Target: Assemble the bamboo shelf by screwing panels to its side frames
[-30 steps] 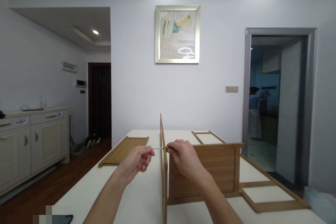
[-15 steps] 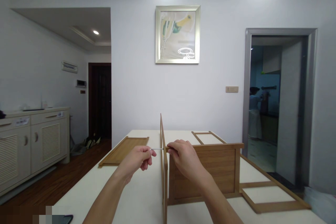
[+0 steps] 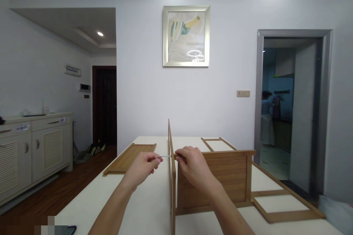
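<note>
My left hand (image 3: 146,166) pinches a thin metal hex key (image 3: 164,156), whose far end meets the side of an upright wooden frame (image 3: 173,185). On the other side of that frame, my right hand (image 3: 193,161) grips the top left corner of a wooden panel (image 3: 220,180). The panel stands on its edge, its left end against the frame. Whatever fastener the key sits on is too small to make out.
Under the parts is a white table (image 3: 146,209). Another wooden panel (image 3: 138,158) lies flat at the left, and a wooden ladder-like frame (image 3: 292,217) lies at the right. A phone (image 3: 70,230) is at the near left edge. Beyond a doorway stands a person (image 3: 267,117).
The fingers of my left hand have turned and closed more tightly on the hex key. My right hand, the frame and the panel stay in place.
</note>
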`<move>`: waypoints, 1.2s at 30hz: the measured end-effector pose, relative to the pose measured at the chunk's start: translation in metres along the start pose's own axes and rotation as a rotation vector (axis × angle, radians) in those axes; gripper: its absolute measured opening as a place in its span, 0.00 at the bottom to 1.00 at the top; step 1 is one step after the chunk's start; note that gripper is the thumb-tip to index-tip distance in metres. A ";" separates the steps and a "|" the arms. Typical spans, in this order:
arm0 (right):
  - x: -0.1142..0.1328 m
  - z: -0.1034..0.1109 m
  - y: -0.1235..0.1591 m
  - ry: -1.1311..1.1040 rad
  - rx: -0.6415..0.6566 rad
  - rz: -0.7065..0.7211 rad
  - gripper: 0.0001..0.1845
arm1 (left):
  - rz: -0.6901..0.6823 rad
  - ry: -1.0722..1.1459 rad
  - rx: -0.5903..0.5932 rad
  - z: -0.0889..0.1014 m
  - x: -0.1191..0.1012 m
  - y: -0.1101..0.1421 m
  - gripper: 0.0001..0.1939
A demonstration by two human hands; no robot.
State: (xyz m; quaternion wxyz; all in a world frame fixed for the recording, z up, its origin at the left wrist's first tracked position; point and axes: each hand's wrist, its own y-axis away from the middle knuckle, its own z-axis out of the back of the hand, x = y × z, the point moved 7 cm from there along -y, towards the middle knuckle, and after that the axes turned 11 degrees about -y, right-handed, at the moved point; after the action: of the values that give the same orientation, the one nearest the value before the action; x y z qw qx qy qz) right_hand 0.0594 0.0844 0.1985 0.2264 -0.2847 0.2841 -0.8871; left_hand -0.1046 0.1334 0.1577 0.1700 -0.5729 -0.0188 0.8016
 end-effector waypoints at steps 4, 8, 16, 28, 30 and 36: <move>0.001 0.000 0.000 -0.008 0.005 0.003 0.12 | -0.087 -0.175 -0.077 0.005 -0.003 -0.002 0.09; 0.001 0.000 0.000 -0.015 0.005 0.000 0.12 | -0.085 -0.203 -0.095 0.005 -0.001 -0.003 0.10; 0.002 0.000 0.001 -0.034 -0.008 0.017 0.13 | -0.155 -0.204 -0.286 0.015 -0.009 -0.001 0.06; 0.005 0.000 0.001 -0.068 -0.024 0.032 0.12 | 0.006 -0.168 -0.227 0.009 -0.008 0.003 0.12; 0.005 -0.001 0.001 -0.070 -0.022 0.031 0.12 | -0.021 -0.183 -0.246 0.010 -0.008 0.002 0.11; 0.005 -0.001 0.001 -0.076 -0.013 0.033 0.12 | -0.019 -0.124 -0.229 0.008 -0.005 0.000 0.10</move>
State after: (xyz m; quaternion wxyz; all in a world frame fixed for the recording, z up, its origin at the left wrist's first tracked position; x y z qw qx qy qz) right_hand 0.0553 0.0810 0.1991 0.2498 -0.3147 0.2860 -0.8699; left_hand -0.1110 0.1329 0.1655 0.1093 -0.5376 -0.1262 0.8265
